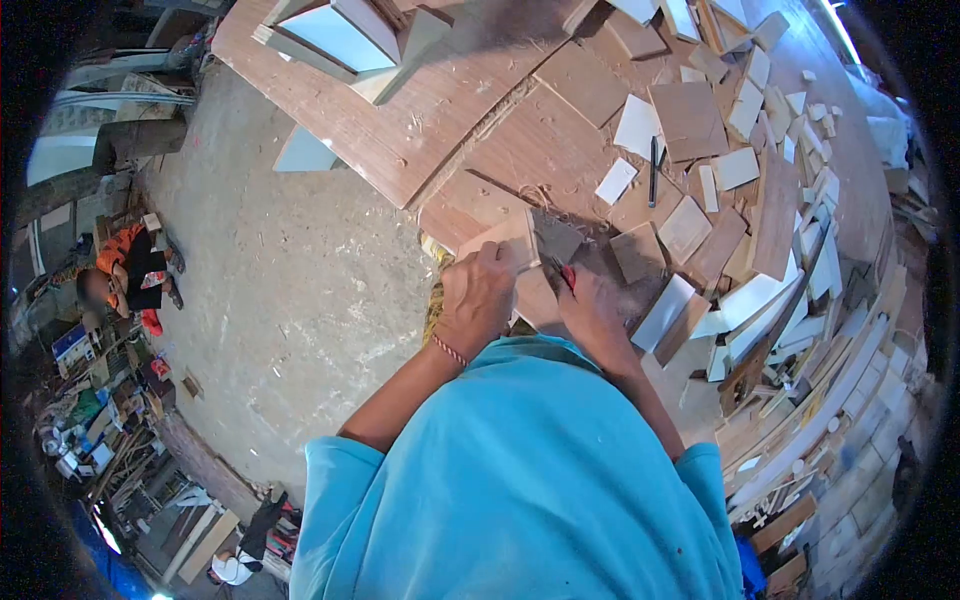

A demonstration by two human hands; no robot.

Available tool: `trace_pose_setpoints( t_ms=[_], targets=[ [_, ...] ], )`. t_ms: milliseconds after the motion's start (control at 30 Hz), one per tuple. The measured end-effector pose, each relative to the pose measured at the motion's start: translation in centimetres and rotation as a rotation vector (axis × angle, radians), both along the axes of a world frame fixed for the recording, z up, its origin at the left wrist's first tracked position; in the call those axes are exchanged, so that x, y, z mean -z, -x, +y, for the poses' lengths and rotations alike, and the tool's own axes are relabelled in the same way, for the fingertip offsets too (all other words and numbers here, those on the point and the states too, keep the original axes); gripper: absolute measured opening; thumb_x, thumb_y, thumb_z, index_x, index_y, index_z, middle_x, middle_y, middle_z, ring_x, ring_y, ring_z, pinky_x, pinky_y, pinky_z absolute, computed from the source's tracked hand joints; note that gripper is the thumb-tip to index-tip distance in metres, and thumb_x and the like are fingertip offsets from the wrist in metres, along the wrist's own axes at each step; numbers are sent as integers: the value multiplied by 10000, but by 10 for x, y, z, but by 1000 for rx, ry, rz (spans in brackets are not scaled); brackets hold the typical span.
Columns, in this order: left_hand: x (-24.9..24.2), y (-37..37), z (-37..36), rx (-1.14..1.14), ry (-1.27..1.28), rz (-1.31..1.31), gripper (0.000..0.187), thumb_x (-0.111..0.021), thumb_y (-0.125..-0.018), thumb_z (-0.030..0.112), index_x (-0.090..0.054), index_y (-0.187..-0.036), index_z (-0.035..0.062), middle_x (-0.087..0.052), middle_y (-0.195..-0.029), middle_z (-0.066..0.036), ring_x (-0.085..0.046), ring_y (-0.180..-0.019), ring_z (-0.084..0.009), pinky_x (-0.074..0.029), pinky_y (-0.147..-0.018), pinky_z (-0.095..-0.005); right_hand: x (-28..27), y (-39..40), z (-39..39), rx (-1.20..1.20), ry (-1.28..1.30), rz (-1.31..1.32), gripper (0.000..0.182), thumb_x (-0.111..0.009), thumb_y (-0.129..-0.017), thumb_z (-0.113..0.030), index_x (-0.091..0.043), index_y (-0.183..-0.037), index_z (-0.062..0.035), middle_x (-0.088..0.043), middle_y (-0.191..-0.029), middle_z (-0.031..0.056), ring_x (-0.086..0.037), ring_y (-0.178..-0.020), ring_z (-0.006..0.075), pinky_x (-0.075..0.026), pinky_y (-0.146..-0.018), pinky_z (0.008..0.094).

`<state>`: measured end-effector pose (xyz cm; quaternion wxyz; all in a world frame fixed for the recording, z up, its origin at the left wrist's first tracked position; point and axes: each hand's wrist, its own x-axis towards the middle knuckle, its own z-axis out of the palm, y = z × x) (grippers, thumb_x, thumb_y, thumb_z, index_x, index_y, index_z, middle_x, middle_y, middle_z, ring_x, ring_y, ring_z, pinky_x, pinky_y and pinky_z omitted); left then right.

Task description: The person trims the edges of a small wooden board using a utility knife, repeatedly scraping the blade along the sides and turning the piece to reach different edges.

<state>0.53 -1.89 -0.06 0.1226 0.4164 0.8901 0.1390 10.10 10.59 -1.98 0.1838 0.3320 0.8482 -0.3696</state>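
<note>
My left hand (pixel 474 295) is closed on a pale wooden block (pixel 512 240) near the front edge of the workbench (pixel 360 125). The thumb and fingers press on its near side. Close by on the right, my right hand (pixel 592 312) is wrapped round a small red-handled tool (pixel 568 276) with a dark tip, which meets the block's right edge. Its exact kind is too small to make out. Thin wood shavings (pixel 537 195) lie just beyond the block.
Many wood offcuts (pixel 688 120) are heaped on the bench's right side, with a black pen (pixel 654 170) among them. A wooden frame with white panels (pixel 345 40) stands at the far left. Concrete floor (pixel 270 270) lies left, where a person in orange (pixel 122 250) sits.
</note>
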Motion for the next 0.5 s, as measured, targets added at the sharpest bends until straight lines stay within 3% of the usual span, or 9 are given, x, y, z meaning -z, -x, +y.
trace_pose_setpoints(
  t_ms=[67,133,233,300,367,500],
  targets=[
    [0,-3,-4,38,22,-8,140,-538,-640,72,-529,-758,-2,-526,-745,-133,-583,-644,-265,-465,-492,-345,-1,-8,-4,20,20,-17,343,-463,-829,-338,-557,-865,-10,-571,-712,209,-557,-712,394,-431,-622,449],
    [4,-2,-4,50,-16,20,121,-537,-645,71,-522,-744,4,-525,-739,-131,-584,-649,-262,-464,-490,-347,1,-8,-2,129,144,125,380,-372,-880,-340,-526,-904,7,-563,-736,225,-544,-733,413,-408,-636,471],
    [4,-2,0,45,-26,22,97,-535,-656,70,-519,-733,13,-530,-728,-129,-584,-638,-261,-460,-485,-351,-11,-8,-2,36,150,314,390,-309,-906,-323,-505,-926,13,-546,-756,247,-530,-753,424,-394,-650,480],
    [3,3,4,29,-8,14,92,-534,-663,69,-522,-736,14,-537,-723,-129,-583,-623,-263,-458,-481,-352,-10,-8,-1,74,175,282,393,-315,-903,-325,-510,-916,16,-541,-765,257,-527,-755,424,-396,-653,477],
    [2,7,5,-11,6,-76,203,-548,-680,35,-568,-877,82,-574,-726,-123,-579,-642,-294,-441,-496,-388,-10,-8,1,119,204,249,396,-322,-900,-327,-514,-906,19,-535,-773,268,-525,-757,425,-398,-655,475],
    [-2,13,10,26,-25,-42,215,-548,-683,30,-574,-883,104,-573,-676,-114,-574,-607,-292,-439,-489,-389,-5,-10,2,132,177,231,395,-344,-892,-327,-536,-879,18,-545,-764,262,-526,-752,420,-409,-653,468]
  ],
)
